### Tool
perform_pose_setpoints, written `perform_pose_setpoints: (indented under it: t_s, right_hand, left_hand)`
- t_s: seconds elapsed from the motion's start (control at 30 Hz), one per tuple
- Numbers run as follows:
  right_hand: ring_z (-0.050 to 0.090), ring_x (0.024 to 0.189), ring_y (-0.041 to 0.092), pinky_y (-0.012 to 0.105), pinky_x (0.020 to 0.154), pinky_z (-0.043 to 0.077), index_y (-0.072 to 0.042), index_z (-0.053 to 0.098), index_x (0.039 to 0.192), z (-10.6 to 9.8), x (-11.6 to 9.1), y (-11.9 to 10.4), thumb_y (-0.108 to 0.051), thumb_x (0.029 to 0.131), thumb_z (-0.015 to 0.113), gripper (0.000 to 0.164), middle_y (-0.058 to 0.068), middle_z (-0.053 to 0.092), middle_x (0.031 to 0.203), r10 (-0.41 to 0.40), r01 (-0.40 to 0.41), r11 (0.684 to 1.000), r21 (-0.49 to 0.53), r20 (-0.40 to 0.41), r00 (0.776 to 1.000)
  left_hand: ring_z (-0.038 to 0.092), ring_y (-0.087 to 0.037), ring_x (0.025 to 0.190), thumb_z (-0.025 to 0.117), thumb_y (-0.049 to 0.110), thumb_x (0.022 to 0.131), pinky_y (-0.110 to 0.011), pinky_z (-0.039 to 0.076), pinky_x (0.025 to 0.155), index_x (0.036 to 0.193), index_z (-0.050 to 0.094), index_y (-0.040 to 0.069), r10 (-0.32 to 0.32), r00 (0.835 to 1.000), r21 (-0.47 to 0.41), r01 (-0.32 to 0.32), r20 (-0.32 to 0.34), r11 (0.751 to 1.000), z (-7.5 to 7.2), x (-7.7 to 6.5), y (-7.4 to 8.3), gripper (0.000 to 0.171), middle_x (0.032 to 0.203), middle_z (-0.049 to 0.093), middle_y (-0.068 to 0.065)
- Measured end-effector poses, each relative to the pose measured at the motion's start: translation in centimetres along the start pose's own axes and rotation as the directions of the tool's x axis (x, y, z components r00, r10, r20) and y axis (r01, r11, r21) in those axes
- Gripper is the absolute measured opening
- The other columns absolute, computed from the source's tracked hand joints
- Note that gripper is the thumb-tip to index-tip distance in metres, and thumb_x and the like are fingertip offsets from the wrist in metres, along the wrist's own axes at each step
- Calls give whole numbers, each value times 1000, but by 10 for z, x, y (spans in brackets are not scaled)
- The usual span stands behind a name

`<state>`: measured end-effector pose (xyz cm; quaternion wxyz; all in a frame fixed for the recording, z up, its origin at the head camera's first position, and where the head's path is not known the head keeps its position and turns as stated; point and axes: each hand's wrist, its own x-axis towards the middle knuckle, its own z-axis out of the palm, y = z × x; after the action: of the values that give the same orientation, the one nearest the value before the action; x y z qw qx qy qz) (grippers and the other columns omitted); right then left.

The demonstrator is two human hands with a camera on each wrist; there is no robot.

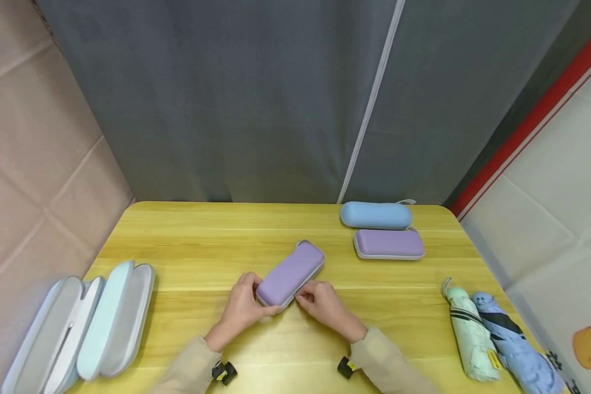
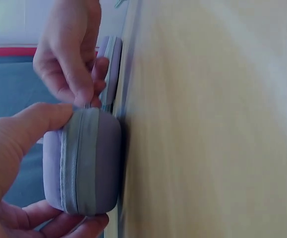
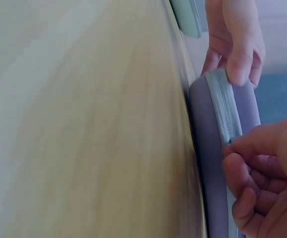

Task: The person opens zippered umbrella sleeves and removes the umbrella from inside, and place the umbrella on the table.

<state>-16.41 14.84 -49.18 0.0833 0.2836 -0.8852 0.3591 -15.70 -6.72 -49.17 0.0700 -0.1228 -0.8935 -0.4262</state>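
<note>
A purple zippered case (image 1: pixel 291 273) lies slanted on the table, its loop end pointing away to the right. My left hand (image 1: pixel 243 306) grips the near end, thumb on one side and fingers on the other. At the long right side, my right hand (image 1: pixel 325 306) pinches a small zipper pull between thumb and forefinger; the pull is mostly hidden by the fingertips. In the left wrist view the grey zipper band (image 2: pixel 79 158) runs closed round the near end. The right wrist view shows the pull at the zipper (image 3: pixel 227 106), partway along the side.
Behind on the right lie a blue case (image 1: pixel 376 215) and another purple case (image 1: pixel 389 244). Two opened cases, one white (image 1: pixel 59 339) and one mint (image 1: pixel 105 323), stand at the left edge. A folded green umbrella (image 1: pixel 470 334) and a blue umbrella (image 1: pixel 517 350) lie at the right.
</note>
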Motion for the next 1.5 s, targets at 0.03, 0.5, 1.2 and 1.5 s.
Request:
perform_pose_setpoints:
  t_s: [0.03,0.5,1.2,1.5]
  right_hand:
    - [45,57,0,14,50,40,-5,68,72,1,0,-1,0,80,69,10,-2,57,66,-8,8,1000,0,2,1000]
    - [48,61,0,14,52,44,-6,67,73,1,-2,0,1,80,68,10,-1,60,70,-37,33,998,50,85,996]
    - [47,58,-4,12,50,44,-4,69,78,-8,-19,2,-1,82,68,5,-3,60,69,-95,70,987,144,173,980]
    - [51,61,-1,16,53,46,-4,70,82,-25,-23,14,0,84,66,6,-1,64,74,-50,19,988,156,195,980]
  left_hand:
    - [45,-13,69,92,25,51,-22,41,57,86,52,6,-4,1000,8,4,-7,1000,1,-1,1,56,82,50,-1]
    - [49,-16,71,91,35,51,-27,46,61,85,46,6,-63,996,78,67,-56,995,11,-7,11,64,82,49,-4]
    - [57,-23,71,88,41,56,-31,49,57,98,45,4,-86,992,99,95,-96,991,29,-13,29,71,86,58,-14]
    - [51,-10,51,78,16,75,-22,45,45,91,56,-5,-4,977,-65,18,215,998,-12,14,23,34,62,55,-1]
